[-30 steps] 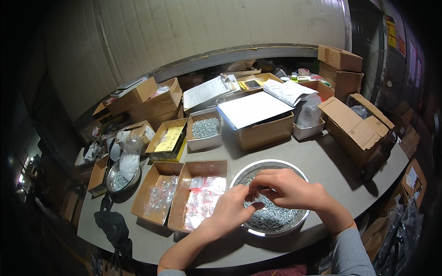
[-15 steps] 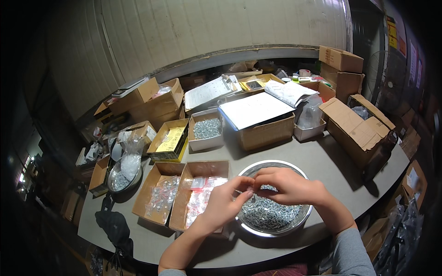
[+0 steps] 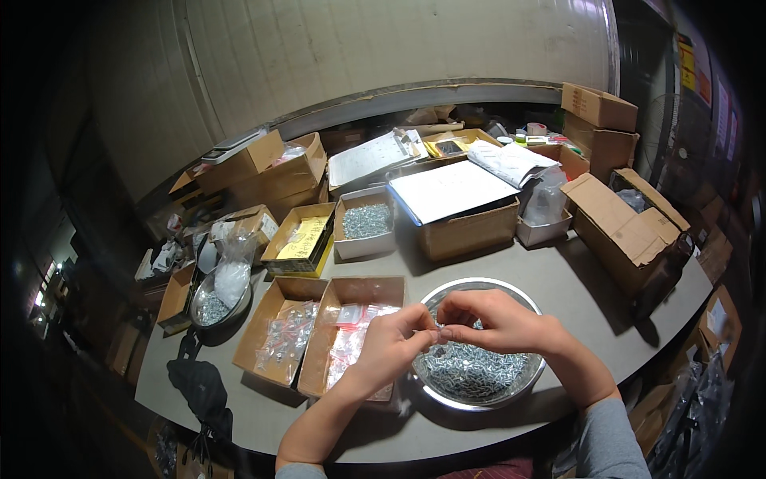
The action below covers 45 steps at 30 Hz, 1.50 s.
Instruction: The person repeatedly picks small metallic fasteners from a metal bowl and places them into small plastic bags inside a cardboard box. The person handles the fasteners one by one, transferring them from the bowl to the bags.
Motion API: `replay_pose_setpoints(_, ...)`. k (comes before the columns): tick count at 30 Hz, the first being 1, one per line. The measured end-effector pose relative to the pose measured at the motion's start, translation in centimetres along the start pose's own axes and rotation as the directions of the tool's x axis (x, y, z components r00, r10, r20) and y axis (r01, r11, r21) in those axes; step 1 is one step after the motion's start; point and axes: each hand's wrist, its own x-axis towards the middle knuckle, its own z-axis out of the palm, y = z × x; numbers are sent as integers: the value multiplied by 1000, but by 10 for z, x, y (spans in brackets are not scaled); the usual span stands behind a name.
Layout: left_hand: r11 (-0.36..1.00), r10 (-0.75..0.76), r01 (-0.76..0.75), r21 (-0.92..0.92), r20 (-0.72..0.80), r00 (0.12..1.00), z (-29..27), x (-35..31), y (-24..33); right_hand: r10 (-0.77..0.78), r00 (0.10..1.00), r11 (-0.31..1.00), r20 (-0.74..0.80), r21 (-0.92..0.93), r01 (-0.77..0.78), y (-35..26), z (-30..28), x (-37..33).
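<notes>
My left hand and my right hand meet over the near left part of a round metal bowl. Both are closed, thumbs and fingertips pinched together. Whatever lies between the fingertips is too small to make out. Inside the bowl is a heap of small silvery screws, partly covered by my hands. Left of the bowl stand two open cardboard boxes. One, next to my left wrist, holds small clear bags with red edges; the other holds clear bags of small metal parts.
Behind these stand a white box of screws, a box with yellow paper and a carton topped by a white sheet. A smaller metal bowl sits at left, a black cloth bundle by the near left edge, an open carton at right.
The whole view has shifted slightly to the right. My hands stay pinched together over the bowl; their fingertips have drawn slightly closer.
</notes>
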Motion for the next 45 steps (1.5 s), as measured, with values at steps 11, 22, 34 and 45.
replay_pose_setpoints(11, 995, 47, -38, 94, -94, 994, -1, 0, 20, 4, 992, 1000, -124, 15, -2, 9, 8, 2)
replay_pose_setpoints(22, 934, 265, -227, 275, -110, 958, 3, -7, 23, -12, 1000, 979, 11, 205, 9, 6, 10, 2)
replay_pose_setpoints(34, 849, 361, -199, 490, -261, 895, -28, -6, 30, 62, 998, 972, 17, 224, -65, 2, 7, 1)
replay_pose_setpoints(45, 34, 122, 598, 801, -597, 793, -122, -18, 4, 383, 789, 814, 480, -580, -42, 36, 29, 4)
